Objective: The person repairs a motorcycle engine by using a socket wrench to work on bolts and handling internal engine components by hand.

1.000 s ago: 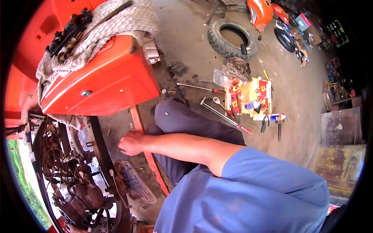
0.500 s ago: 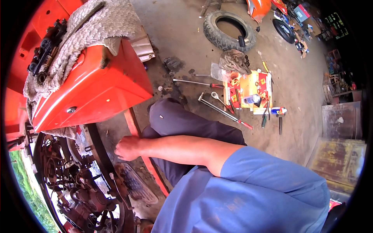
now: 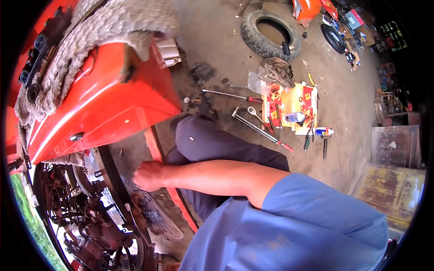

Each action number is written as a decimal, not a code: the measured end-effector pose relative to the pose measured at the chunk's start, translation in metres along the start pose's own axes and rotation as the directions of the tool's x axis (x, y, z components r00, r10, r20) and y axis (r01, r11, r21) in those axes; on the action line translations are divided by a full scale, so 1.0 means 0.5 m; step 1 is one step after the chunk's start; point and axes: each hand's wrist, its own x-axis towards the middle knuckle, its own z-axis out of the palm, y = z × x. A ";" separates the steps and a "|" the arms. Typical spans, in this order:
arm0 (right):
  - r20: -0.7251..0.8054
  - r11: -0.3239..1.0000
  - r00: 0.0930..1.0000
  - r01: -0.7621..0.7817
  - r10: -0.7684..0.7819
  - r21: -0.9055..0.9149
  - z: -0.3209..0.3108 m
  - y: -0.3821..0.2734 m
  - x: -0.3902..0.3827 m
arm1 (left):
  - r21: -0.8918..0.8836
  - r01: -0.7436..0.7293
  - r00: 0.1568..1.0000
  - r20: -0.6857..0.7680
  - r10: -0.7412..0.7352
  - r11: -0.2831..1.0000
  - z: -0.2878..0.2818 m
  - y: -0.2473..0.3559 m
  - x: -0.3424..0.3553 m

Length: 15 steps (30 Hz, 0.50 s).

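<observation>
My right hand point(image 3: 150, 176) reaches left across my knees, its fingers curled in; the side that could show something held is turned away. It is beside a dark curved frame rail point(image 3: 114, 183) and a red bar point(image 3: 180, 204). To its lower left lies an exposed engine point(image 3: 101, 235) with hoses and wires. A ridged foot plate point(image 3: 169, 226) sits just below the hand. Above is a glossy red body panel point(image 3: 99, 99), partly draped with a grey shaggy cloth point(image 3: 110, 29). A dark metal assembly point(image 3: 38, 56) rests on that cloth. My left hand is out of view.
On the floor, a long red-ended wrench point(image 3: 260, 128), a ratchet point(image 3: 254, 113) and a long screwdriver point(image 3: 226, 94) lie near printed cardboard point(image 3: 289, 101). Spray cans point(image 3: 294, 117) lie around there. Farther back are a tyre point(image 3: 248, 36) and a crumpled rag point(image 3: 273, 71).
The view has shifted slightly, and the red panel and cloth appear larger and nearer. My right hand stays curled in nearly the same place beside the rail.
</observation>
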 end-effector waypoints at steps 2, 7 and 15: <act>0.006 1.000 1.000 0.003 -0.003 0.002 0.000 0.002 -0.003 | -0.012 0.001 1.000 0.006 -0.001 1.000 0.004 0.004 -0.003; -0.002 1.000 1.000 0.013 -0.013 -0.014 0.009 0.006 -0.005 | -0.019 0.013 1.000 0.004 -0.013 1.000 -0.012 -0.003 0.001; -0.041 0.995 0.999 -0.010 0.014 0.101 -0.017 -0.004 -0.009 | -0.015 -0.007 1.000 0.001 0.007 1.000 -0.030 0.019 0.017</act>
